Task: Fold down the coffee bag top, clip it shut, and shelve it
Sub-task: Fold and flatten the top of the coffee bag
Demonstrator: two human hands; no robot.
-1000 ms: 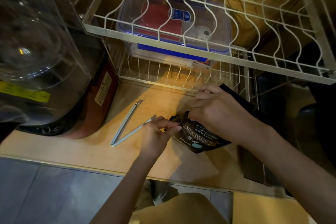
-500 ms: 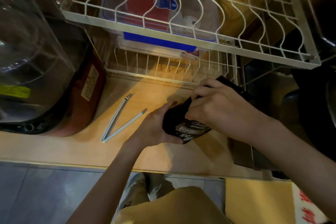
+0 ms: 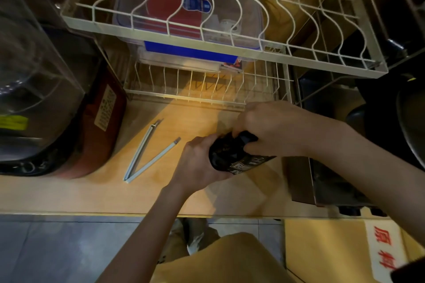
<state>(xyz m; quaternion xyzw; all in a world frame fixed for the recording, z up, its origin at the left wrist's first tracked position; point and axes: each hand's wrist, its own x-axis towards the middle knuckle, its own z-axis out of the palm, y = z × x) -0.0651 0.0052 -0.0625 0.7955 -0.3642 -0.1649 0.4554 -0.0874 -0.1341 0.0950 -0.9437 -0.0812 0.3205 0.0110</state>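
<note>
A black coffee bag [image 3: 232, 156] with white lettering stands on the wooden counter [image 3: 115, 193], held between both hands. My left hand [image 3: 197, 163] cups its left side and lower front. My right hand [image 3: 271, 128] presses down on the bag's top, which is rolled over and mostly hidden under the fingers. A long pale sealing clip [image 3: 147, 151] lies open in a V on the counter, to the left of my left hand and not touched.
A white wire rack [image 3: 220, 43] spans above the counter, with a clear blue-lidded plastic box [image 3: 188, 14] behind it. A lower wire shelf [image 3: 202, 87] sits at the back. A large clear-topped appliance with a red base [image 3: 69, 122] stands left. Dark equipment [image 3: 333, 186] stands right.
The bag went from lying flat to being gathered upright. My left hand moved from the clip's tip onto the bag's side. My right hand has pushed the top further down.
</note>
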